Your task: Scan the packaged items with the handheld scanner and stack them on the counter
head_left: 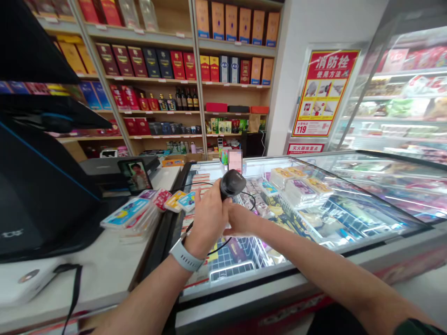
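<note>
A black barcode scanner point(232, 183) is held up over the glass-topped freezer point(195, 307), its head facing away from me. My left hand point(208, 213), with a pale watch strap at the wrist, is wrapped round the scanner's handle. Close against it, my right hand point(240, 219) is closed at the handle's lower end; its fingertips are partly hidden. The scanner's thin black cable point(220, 246) loops below and behind my hands. Just left of my left hand, a blue flat pack point(187, 201) and a yellow one point(174, 201) lie at the freezer's edge.
Stacked flat packs point(127, 211) lie on the white counter point(115, 274) at left, beside a phone point(135, 174) and a black terminal point(42, 186). More packs point(302, 191) sit on the freezer at right. Shelves of boxes point(150, 60) stand behind.
</note>
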{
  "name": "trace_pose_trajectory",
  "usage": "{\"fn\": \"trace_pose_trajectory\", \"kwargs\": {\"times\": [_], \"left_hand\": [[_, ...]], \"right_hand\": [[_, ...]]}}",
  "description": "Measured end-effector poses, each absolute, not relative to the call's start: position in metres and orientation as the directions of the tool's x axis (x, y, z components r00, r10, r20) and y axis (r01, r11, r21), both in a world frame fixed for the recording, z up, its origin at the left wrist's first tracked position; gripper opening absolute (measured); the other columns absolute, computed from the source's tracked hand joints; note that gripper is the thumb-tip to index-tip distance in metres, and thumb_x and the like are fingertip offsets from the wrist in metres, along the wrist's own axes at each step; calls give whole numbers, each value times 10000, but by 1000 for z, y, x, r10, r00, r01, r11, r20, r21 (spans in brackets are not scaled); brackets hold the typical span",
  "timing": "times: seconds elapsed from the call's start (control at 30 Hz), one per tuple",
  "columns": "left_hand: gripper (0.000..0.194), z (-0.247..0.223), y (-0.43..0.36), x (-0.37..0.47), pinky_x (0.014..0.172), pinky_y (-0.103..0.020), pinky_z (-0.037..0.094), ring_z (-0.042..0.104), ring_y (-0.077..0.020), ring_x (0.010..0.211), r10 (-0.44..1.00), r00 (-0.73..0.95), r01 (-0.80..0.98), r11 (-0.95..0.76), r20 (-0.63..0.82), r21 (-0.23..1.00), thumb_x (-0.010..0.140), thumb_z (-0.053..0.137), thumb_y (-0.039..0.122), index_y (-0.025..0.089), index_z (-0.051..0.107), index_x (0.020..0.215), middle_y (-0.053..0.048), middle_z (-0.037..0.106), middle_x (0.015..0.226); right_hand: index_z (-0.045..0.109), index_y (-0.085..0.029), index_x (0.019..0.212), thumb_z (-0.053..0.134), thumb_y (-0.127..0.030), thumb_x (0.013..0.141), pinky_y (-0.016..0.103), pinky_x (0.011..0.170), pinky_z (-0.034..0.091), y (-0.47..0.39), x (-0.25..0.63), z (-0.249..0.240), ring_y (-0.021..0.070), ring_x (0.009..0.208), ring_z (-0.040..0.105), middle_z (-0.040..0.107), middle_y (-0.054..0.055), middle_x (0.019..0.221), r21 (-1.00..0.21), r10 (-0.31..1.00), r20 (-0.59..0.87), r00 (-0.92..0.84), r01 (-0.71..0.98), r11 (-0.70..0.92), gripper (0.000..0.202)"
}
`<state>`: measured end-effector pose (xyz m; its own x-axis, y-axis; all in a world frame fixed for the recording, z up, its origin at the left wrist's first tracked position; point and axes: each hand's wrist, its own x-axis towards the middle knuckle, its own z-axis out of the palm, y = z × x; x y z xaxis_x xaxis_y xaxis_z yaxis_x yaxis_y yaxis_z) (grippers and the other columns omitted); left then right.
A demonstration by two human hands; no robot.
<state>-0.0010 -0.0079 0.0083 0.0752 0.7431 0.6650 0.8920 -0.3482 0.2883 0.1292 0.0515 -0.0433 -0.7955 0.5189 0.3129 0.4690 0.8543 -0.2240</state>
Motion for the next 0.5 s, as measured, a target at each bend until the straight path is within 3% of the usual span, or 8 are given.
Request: {"fn": "trace_pose_trajectory", "kwargs": {"times": [0.1, 0.2, 0.33, 0.5], "left_hand": [[466, 11, -1, -8, 1121, -519, 266, 528, -292, 1256, 752, 26, 883, -325, 659, 337, 913, 438, 244, 115, 406, 1360, -165, 581, 1331], [473, 13, 3, -13, 1099, -526, 294, 543, -305, 1235, 764, 1, 878, -309, 645, 365, 911, 445, 270, 97, 413, 1351, -178, 618, 1274], [461, 12, 5, -14, 1070, -527, 332, 580, -309, 1172, 765, 4, 883, -305, 645, 356, 901, 452, 261, 106, 439, 1335, -164, 641, 1237], [474, 11, 6, -13, 1056, -526, 359, 567, -312, 1189, 761, 14, 884, -312, 649, 347, 892, 450, 254, 115, 434, 1344, -162, 627, 1259]], "right_hand": [[623, -170, 1153, 497, -385, 918, 325, 861, 473, 54, 147, -37, 230, 1002, 641, 690, 115, 1080, -313, 544, 324, -774, 455, 834, 342], [618, -168, 1163, 355, -420, 989, 289, 779, 470, 60, 160, -37, 195, 869, 670, 707, 93, 992, -420, 614, 389, -687, 461, 782, 403], [650, -182, 1004, 356, -497, 978, 237, 629, 454, 70, 173, -45, 149, 675, 663, 682, 26, 791, -612, 758, 473, -449, 452, 650, 431], [635, -201, 953, 463, -502, 920, 238, 543, 471, 79, 188, -48, 139, 588, 664, 690, 2, 801, -753, 844, 459, -279, 382, 536, 348]]}}
